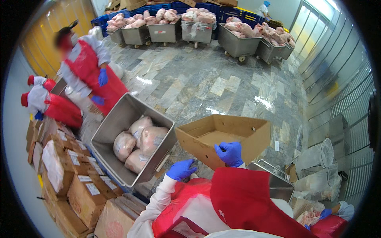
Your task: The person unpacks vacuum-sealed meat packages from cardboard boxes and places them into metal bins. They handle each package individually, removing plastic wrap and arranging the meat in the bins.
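A brown cardboard box [254, 137], open at the top and with holes in its sides, is tilted in front of me. My right hand [229, 154], in a blue glove, is closed at the box's near edge and appears to grip it. To the left of the box, my left hand [180, 169], also gloved in blue, has its fingers stretched out and holds nothing that shows. Just beyond that hand stands a steel tub [109, 123] with several pale, plastic-wrapped pieces of meat [152, 139] at its bottom. A red cloth [238, 194] covers part of my right arm.
Stacked cartons [89, 194] line the left side. A co-worker in a red apron [95, 71] stands behind the tub, others farther left. Wheeled steel tubs [238, 43] full of meat stand along the back. At right are another steel bin [279, 184] and clear plastic bags [317, 156].
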Demonstrator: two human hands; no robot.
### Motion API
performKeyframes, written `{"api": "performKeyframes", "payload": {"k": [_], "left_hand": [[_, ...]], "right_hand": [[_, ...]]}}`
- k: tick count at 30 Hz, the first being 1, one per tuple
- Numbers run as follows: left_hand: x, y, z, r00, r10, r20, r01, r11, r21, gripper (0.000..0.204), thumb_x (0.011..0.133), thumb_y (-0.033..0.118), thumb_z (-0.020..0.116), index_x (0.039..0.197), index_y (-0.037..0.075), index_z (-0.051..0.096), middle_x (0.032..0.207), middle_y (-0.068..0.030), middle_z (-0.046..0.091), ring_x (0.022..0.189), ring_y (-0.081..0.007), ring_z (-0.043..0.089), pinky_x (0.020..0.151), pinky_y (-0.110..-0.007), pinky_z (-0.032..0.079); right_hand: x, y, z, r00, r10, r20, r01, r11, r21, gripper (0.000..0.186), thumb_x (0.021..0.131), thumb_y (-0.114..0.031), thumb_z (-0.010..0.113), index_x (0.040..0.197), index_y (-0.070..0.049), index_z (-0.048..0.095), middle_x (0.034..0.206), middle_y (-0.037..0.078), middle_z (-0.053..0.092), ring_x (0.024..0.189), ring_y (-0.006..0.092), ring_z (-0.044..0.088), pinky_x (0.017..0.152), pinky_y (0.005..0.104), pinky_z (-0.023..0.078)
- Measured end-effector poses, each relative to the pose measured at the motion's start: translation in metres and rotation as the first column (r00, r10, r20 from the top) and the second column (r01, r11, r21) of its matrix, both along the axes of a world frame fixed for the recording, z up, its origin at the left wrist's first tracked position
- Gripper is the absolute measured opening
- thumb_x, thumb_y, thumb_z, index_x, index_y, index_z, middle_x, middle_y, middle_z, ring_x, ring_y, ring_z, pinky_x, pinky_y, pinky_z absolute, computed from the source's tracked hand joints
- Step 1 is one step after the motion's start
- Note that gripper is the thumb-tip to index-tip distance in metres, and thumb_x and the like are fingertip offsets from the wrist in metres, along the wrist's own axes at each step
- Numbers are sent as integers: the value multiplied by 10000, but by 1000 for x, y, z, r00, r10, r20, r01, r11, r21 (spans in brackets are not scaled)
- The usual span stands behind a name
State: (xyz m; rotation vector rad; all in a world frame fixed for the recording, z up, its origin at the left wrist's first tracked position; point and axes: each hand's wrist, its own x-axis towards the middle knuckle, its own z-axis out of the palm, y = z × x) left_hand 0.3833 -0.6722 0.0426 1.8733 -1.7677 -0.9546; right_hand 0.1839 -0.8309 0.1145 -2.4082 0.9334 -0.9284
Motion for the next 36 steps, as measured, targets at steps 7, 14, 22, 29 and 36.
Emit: {"api": "performKeyframes", "payload": {"k": [7,14,22,29,36], "left_hand": [[29,-176,-31,987,-154,48,156,987,-39,439,842,403,541,1115,60,544,986,-195,624,877,-363,609,766,-424,483],[150,-297,-137,972,-156,179,127,979,162,436,769,446,566,958,56,611,857,-195,649,796,-367,630,706,-461,491],[274,-528,-83,918,-106,382,75,993,94,383,760,428,567,838,61,646,809,-169,654,748,-354,636,664,-450,497],[298,-723,-61,975,-109,193,142,976,-163,477,794,483,555,985,48,599,917,-195,638,854,-361,618,733,-445,487],[375,-840,-96,988,-12,157,-13,988,154,621,772,541,565,1180,74,520,1075,-206,605,986,-373,582,841,-448,466]], "right_hand": [[-19,-122,-37,898,-433,-72,439,886,150,210,727,-259,699,646,-91,604,538,91,555,464,223,538,441,344,391],[22,-243,-71,866,-493,-82,468,742,480,293,728,-266,728,975,-116,676,633,34,615,507,90,477,526,246,417],[88,-481,-113,924,-367,-103,371,804,464,297,689,-281,760,870,-61,679,666,50,642,594,145,589,596,293,469],[172,-673,-67,615,-683,394,545,729,414,86,754,-102,691,777,-24,661,700,7,613,677,89,545,643,256,453],[257,-890,150,183,-83,980,508,861,-22,219,859,-108,553,1023,27,607,971,108,632,875,203,599,848,295,456]]}}
